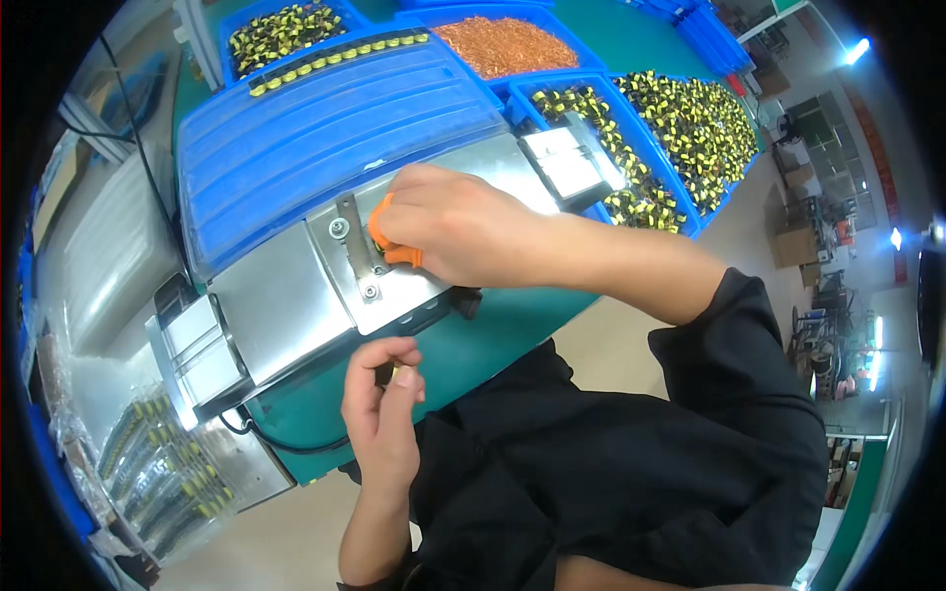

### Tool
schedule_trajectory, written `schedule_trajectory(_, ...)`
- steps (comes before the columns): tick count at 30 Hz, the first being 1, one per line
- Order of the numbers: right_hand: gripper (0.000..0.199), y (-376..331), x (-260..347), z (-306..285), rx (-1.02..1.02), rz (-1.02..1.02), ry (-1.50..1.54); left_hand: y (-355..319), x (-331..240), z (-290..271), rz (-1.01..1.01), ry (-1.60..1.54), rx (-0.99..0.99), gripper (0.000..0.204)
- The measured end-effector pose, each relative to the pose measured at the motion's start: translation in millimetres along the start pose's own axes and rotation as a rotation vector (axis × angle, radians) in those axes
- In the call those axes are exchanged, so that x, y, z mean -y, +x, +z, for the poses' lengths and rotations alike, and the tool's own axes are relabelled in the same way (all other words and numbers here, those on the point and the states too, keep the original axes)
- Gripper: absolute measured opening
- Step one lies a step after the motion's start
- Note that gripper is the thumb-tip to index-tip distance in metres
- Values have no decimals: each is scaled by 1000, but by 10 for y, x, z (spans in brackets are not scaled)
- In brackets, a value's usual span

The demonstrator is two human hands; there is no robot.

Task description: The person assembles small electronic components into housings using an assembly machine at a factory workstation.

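My right hand [448,222] reaches across a long metal-topped machine [281,291]. Its fingers are closed around an orange plastic piece [378,225], which is mostly hidden under them. That piece sits over a metal plate fixture next to a steel bar [353,246] with round bolts. Closer to me, my left hand [382,399] is off the machine's front edge, with thumb and fingers curled together around a small dark and yellow part [396,373]. Most of this part is covered by the fingertips.
Blue-lidded trays [335,138] lie behind the machine, a row of yellow-black parts [340,59] along the far edge. Blue bins hold yellow-black parts [690,133] and copper-coloured pieces [507,47]. White end blocks [572,163] flank the machine; bagged parts [168,473] lie left. A cable [296,448] hangs in front.
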State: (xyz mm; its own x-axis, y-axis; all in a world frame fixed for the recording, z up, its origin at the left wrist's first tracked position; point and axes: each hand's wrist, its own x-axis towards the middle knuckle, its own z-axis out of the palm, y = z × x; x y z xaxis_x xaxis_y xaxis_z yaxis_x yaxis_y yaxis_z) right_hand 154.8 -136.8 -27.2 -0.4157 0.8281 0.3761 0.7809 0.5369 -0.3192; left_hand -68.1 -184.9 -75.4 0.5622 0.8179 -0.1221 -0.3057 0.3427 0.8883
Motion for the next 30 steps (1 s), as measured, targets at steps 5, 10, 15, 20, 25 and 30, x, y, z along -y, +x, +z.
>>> schedule_trajectory(5,19,1,75,-198,33,-7,-64,-7,-39,13,63,-134,32,46)
schedule_trajectory(10,28,-346,553,-230,-55,-42,144,6,-182,258,-35,-270,11,75)
schedule_trajectory(15,29,-520,867,-128,62,-13,13,-10,-175,339,-19,-6,10,90)
schedule_trajectory(20,29,-729,733,-258,-27,110,433,17,-279,423,209,446,55,82)
schedule_trajectory(25,23,-909,447,-570,-181,348,670,576,-563,302,779,1519,-16,40)
schedule_trajectory(30,33,-978,182,-623,-245,463,840,694,-471,231,755,1692,31,28)
